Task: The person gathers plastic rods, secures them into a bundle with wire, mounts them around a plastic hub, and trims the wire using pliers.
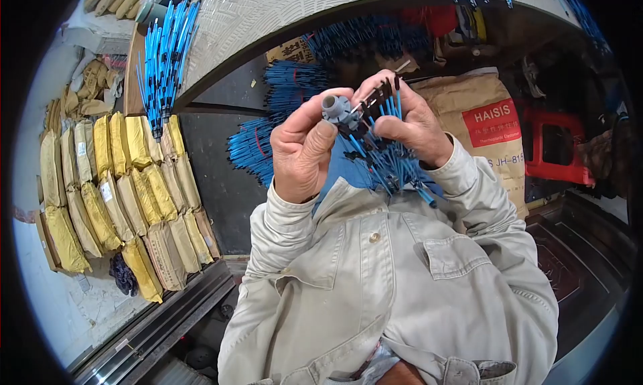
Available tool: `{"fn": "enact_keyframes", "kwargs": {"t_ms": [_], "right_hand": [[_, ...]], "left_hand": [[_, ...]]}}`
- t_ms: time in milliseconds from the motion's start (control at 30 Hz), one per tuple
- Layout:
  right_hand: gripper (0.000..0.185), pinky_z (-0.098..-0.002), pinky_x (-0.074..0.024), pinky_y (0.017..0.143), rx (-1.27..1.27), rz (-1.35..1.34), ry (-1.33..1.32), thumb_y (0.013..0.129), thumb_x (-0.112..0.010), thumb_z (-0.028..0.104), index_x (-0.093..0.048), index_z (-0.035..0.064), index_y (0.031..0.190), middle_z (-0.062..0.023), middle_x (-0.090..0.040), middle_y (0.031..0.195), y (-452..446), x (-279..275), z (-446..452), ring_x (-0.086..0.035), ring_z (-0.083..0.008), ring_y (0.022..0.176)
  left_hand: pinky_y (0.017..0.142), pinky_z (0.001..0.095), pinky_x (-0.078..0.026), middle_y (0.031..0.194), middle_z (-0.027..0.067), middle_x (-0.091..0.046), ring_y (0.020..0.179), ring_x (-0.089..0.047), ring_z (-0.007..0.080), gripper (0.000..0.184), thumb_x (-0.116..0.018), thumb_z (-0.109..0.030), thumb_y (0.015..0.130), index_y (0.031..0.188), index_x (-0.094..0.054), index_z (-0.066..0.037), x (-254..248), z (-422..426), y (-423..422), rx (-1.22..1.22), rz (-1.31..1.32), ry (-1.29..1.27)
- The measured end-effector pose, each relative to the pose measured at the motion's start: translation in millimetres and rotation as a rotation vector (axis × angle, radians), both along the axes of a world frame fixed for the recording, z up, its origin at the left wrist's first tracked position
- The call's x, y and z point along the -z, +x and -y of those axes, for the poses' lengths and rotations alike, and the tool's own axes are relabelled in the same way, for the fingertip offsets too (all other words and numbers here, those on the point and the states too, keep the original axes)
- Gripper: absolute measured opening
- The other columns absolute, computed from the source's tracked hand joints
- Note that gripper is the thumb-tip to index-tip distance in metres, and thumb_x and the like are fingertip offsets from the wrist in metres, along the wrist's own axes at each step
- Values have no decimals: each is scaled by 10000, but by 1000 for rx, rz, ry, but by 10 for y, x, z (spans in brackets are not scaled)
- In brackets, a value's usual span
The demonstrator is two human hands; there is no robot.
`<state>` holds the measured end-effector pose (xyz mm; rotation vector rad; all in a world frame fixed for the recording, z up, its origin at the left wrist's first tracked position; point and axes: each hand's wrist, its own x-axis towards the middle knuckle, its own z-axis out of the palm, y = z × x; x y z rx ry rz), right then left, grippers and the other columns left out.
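In front of my chest, my left hand (303,146) is closed on a grey plastic hub (341,111), with thumb and fingers pinching its ribbed collar. Thin blue rods (395,162) with black ends, like umbrella ribs, hang in a bunch beside the hub. My right hand (420,127) grips the upper part of this bunch, its thumb lying across the black ends. From its fingers a thin metal rod (402,67) sticks up. Whether the rods are joined to the hub is hidden by the fingers.
A textured bench top (268,16) curves ahead of me, with a bundle of blue rods (164,60) at its left. More blue bundles (295,83) lie beneath. Wrapped yellow packets (137,194) stand in rows at left. A printed paper sack (479,110) and a red plastic frame (559,144) are at right.
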<state>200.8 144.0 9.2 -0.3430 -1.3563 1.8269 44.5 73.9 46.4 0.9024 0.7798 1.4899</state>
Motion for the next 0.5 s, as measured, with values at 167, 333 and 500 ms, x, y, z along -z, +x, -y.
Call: {"fn": "enact_keyframes", "kwargs": {"t_ms": [167, 333, 500], "right_hand": [[331, -279, -361, 852, -69, -85, 134, 788, -679, 236, -490, 70, 1004, -43, -491, 997, -2, 1, -45, -460, -126, 946], [305, -274, -365, 836, -87, -70, 186, 792, -666, 213, -483, 61, 983, -42, -489, 972, 19, -74, -34, -464, -133, 914], [303, -273, -369, 803, -54, -33, 79, 792, -675, 220, -484, 56, 960, -44, -486, 956, 20, -69, 11, -457, -126, 894]], "left_hand": [[879, 270, -425, 1074, 126, -582, 985, -555, 165, 380, -642, -116, 826, 1150, -551, 62, -15, 7, 24, -28, -94, 67], [879, 280, -425, 1077, 134, -569, 984, -548, 167, 370, -662, -114, 809, 1126, -573, 56, -37, 73, 77, -80, -85, 16], [867, 276, -427, 1076, 140, -570, 968, -554, 170, 375, -661, -118, 810, 1125, -569, 63, 17, 87, 88, -160, -138, 77]]}}
